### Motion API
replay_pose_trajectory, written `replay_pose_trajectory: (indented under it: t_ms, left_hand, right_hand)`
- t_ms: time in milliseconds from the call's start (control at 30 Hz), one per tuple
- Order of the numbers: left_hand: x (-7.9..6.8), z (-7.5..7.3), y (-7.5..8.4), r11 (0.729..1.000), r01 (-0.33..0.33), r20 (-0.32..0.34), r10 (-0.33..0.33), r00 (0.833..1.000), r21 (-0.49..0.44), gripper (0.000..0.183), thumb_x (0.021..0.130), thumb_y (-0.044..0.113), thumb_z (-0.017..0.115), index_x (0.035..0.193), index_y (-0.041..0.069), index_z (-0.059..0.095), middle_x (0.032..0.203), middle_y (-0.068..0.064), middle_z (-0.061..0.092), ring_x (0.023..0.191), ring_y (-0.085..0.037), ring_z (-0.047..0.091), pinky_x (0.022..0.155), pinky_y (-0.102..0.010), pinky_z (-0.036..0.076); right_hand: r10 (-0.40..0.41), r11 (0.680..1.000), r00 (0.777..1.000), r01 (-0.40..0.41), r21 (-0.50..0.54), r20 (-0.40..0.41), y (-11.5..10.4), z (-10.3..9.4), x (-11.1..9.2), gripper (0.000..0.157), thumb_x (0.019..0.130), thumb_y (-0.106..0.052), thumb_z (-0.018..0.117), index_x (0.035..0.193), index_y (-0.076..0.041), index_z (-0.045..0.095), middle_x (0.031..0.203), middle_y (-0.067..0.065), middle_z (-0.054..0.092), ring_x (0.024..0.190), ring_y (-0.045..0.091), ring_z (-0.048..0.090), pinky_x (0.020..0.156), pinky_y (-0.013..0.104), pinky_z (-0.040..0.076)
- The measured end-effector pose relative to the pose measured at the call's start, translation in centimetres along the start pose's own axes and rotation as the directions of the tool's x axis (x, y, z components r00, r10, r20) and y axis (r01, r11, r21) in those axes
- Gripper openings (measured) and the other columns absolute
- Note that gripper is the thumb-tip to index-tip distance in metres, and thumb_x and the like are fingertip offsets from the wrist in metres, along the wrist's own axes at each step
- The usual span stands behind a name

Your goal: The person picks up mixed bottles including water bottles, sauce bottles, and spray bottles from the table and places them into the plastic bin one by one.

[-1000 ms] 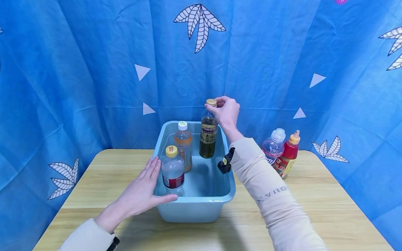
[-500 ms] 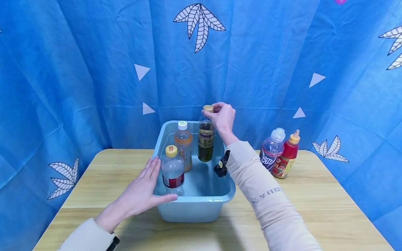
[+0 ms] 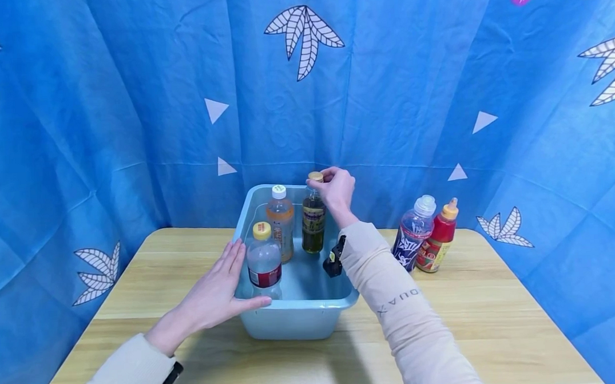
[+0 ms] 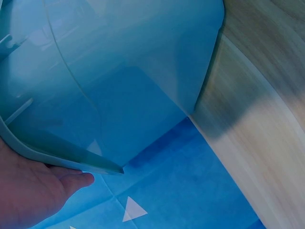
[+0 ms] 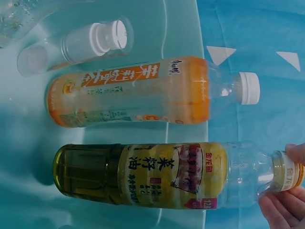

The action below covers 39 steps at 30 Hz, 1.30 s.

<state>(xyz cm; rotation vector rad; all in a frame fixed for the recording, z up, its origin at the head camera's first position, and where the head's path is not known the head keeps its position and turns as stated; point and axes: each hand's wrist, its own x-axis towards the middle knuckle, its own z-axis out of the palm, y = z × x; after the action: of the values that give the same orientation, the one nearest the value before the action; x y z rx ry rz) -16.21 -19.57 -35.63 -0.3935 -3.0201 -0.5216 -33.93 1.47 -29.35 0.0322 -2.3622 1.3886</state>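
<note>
In the head view my right hand [image 3: 337,192] pinches a cooking oil bottle [image 3: 313,226] by its neck, just under the yellow cap. The bottle hangs upright inside the light blue plastic basin [image 3: 297,321], at its back right. Whether its base touches the floor of the basin, I cannot tell. My left hand [image 3: 209,296] lies with straight fingers along the basin's left rim, thumb over the front rim. Beside the oil stands an orange-labelled drink bottle [image 5: 128,93] with a white cap. Nearer me is a clear bottle [image 3: 264,260] with a yellow cap and red label.
A small clear bottle [image 5: 76,45] with a white top is also in the basin, seen in the right wrist view. On the wooden table [image 3: 498,321], right of the basin, stand a dark-labelled clear bottle [image 3: 413,233] and a red sauce bottle [image 3: 438,240]. A blue curtain [image 3: 385,85] hangs behind.
My right hand has moved down and slightly left, lowering the oil bottle deeper into the basin. More of the dark-labelled bottle shows past my sleeve. My left hand has stayed in place.
</note>
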Motion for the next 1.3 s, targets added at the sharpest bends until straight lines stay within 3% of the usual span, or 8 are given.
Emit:
replay_pose_trajectory:
  t_ms: [733, 1300]
  left_hand:
    - [0.0, -0.2, -0.1, 1.0, -0.012, -0.008, 0.012, 1.0, 0.008, 0.115, 0.064, 0.081, 0.04, 0.141, 0.0, 0.013, 0.146, -0.016, 0.008, 0.133, -0.033, 0.006, 0.1, -0.052, 0.021]
    - [0.1, -0.3, -0.4, 1.0, -0.02, -0.007, 0.02, 1.0, 0.003, 0.115, 0.064, 0.081, 0.041, 0.14, -0.001, 0.015, 0.146, -0.017, 0.009, 0.132, -0.033, 0.007, 0.099, -0.052, 0.022]
  right_hand:
    - [0.1, 0.994, 0.994, -0.098, -0.039, 0.049, 1.0, 0.9, -0.2, 0.028, 0.069, -0.025, 0.076, 0.086, -0.007, 0.064, 0.084, 0.006, 0.062, 0.078, 0.019, 0.056, 0.068, 0.033, 0.049]
    - [0.121, 0.991, 0.991, -0.118, -0.064, 0.05, 1.0, 1.4, -0.4, 0.028, 0.067, -0.025, 0.078, 0.084, -0.007, 0.063, 0.083, 0.005, 0.061, 0.078, 0.02, 0.055, 0.068, 0.033, 0.048]
